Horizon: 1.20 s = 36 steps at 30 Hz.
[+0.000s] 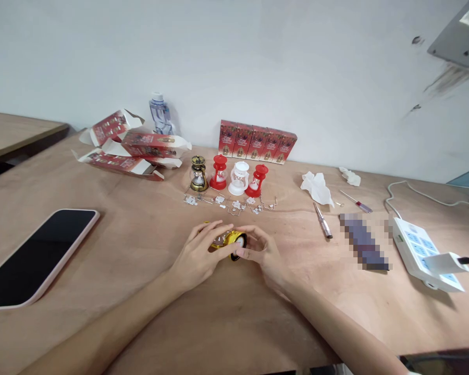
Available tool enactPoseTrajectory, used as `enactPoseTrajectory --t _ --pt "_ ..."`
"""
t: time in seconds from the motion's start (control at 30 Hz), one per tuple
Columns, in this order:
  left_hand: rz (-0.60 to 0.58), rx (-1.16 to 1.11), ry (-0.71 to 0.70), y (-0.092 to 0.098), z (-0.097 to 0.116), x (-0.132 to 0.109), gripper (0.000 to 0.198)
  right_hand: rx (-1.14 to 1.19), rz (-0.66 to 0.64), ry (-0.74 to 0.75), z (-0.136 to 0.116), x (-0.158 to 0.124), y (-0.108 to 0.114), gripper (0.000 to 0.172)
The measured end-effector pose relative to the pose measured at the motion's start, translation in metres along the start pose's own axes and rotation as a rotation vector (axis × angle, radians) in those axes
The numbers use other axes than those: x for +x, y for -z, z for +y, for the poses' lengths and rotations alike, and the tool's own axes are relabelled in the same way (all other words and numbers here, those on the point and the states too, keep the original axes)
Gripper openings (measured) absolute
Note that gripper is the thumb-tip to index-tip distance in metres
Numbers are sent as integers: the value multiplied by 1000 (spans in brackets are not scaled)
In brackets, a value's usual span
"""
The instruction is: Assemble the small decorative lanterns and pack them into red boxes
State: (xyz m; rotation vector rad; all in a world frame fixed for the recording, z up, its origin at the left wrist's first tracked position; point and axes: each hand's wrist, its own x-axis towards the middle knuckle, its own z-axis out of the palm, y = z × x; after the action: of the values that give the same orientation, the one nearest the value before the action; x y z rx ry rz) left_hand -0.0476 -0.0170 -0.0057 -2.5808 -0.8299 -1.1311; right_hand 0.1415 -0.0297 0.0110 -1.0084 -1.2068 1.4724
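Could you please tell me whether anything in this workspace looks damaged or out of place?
Yes: the upper-right wall has dark marks and a brownish smear, as if damaged. Opened red cartons lie heaped at left, flaps splayed, unlike the tidy carton row; crumpled white tissue lies near the screwdrivers.

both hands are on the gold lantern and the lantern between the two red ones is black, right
Not black: the head view shows a white lantern between the two red lanterns. The left hand and right hand are both on the gold lantern.
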Motion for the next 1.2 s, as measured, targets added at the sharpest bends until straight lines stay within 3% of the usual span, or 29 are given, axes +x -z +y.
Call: enactPoseTrajectory --t 0.1,0.33,0.43,0.53,0.63,0.7,0.77,0.83,0.93,1.07,1.2 --pt "-7 12 -28 -2 -1 -1 43 67 -14 -16 5 0 -2 36" --pt "25 -38 -3 -1 4 1 42 -78 21 207 8 2 4 31" --pt "43 -135 14 0 9 3 50 -285 236 317 6 13 24 26" --pt "71 -208 51 -1 11 3 63 -655 479 410 7 32 54 25" --pt "149 -265 72 -3 11 2 75 -878 589 404 8 51 83 25" --pt "152 -288 126 -2 12 1 75 -995 587 386 9 60 97 25" --pt "65 -301 215 0 13 0 67 -1101 572 365 10 65 105 25" --pt "-33 -314 299 0 16 -1 55 -1183 560 335 11 69 108 25" --pt "-52 -317 375 -3 19 -5 40 -1258 548 278 12 73 109 24" --pt "-16 -309 396 -6 20 -7 38 -1274 564 260 11 77 109 23" --pt "-37 -227 330 -3 18 -1 37 -1287 567 300 11 81 109 21"
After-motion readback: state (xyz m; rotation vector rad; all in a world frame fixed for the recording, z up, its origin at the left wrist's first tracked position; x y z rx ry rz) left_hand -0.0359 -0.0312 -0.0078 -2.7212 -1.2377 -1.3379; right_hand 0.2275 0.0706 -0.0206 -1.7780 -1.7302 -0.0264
